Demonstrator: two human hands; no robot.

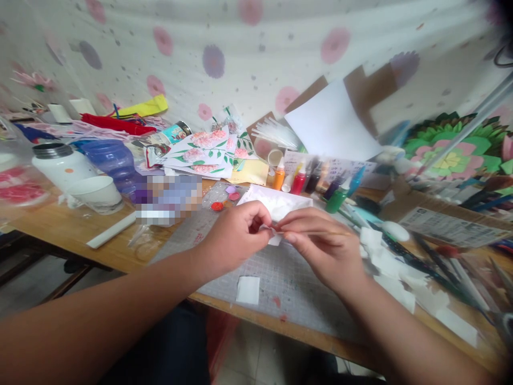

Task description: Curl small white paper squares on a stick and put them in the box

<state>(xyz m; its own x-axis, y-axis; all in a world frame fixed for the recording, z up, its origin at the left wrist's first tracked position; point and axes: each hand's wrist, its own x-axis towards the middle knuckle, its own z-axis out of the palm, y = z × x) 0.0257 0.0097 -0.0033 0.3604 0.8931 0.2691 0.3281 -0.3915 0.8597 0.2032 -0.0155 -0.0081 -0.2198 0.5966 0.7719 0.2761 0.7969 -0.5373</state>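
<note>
Craft workspace with paint bottles [297, 182], gridded mat [304, 289]

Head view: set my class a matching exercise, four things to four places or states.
Things
1. right hand
2. white paper square
3. shallow white box
4. white wide-mouthed jar

Places or states
A. behind and left of the white cup
B. gripping a thin stick
C. has white material inside
D. on the grey cutting mat, near its front edge

Pairs: 1-B, 2-D, 3-C, 4-A

The white scrap [274, 240] between the left hand [236, 232] and right hand [328, 246] was partly hidden; the tools [465, 280] right of the latter were blurred.
</note>
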